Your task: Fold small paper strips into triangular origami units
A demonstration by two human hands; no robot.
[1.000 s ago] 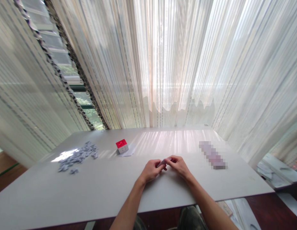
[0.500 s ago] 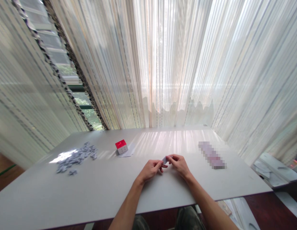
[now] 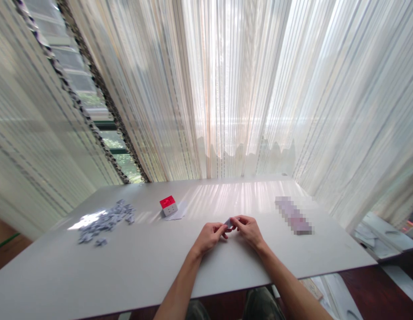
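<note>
A small pale piece of paper (image 3: 229, 222) is pinched between my two hands, just above the table's near middle. My left hand (image 3: 211, 236) grips its left side with thumb and fingers. On its other side, my right hand (image 3: 246, 227) holds it between thumb and index finger. The fingers partly cover the paper, and its exact folds are too small to make out. Away to the left lies a heap of small grey-white folded paper pieces (image 3: 106, 221).
A red-and-white box (image 3: 168, 206) stands beyond my hands to the left, beside flat white paper sheets (image 3: 179, 211). A blurred-out pinkish oblong thing (image 3: 293, 215) lies on the right of the white table (image 3: 143, 271). Sheer curtains (image 3: 226, 89) hang behind the table.
Both hands stay in nearly the same place on the paper. The fingers of my right hand have shifted slightly, and the paper's visible angle has changed a little.
</note>
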